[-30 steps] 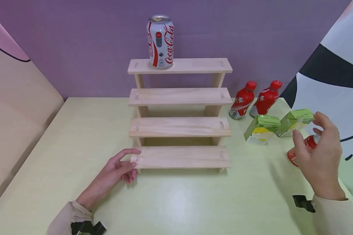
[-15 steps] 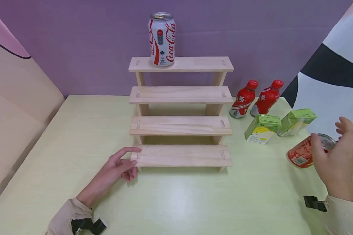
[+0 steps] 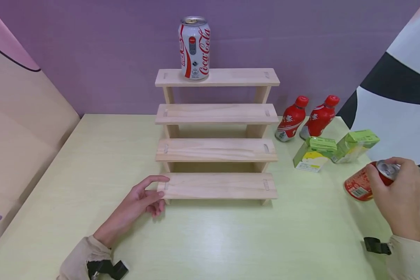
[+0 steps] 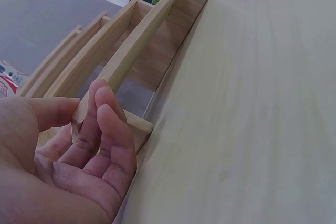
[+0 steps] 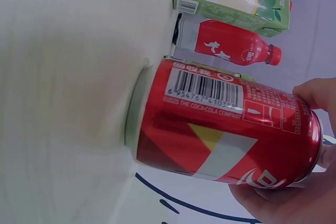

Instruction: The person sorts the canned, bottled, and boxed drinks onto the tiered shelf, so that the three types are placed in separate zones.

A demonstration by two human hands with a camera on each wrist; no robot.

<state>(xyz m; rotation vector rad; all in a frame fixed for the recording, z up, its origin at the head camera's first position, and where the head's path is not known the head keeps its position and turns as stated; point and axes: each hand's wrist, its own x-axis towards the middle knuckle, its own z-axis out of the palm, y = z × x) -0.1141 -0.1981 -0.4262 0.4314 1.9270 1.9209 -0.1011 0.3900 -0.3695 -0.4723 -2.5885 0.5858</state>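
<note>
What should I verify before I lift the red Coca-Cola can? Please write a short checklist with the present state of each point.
1. Right hand grips the red Coca-Cola can: ok, thumb and fingers around its upper part.
2. Can off the table: not ok, its base appears to rest there.
3. Rightmost green drink carton apart from the can: ok, a gap shows.
4. Left hand on the lowest wooden shelf: ok, holding its left end.
5. White Coca-Cola can upright on the top shelf: ok.
6. Red can full or not: cannot tell.
</note>
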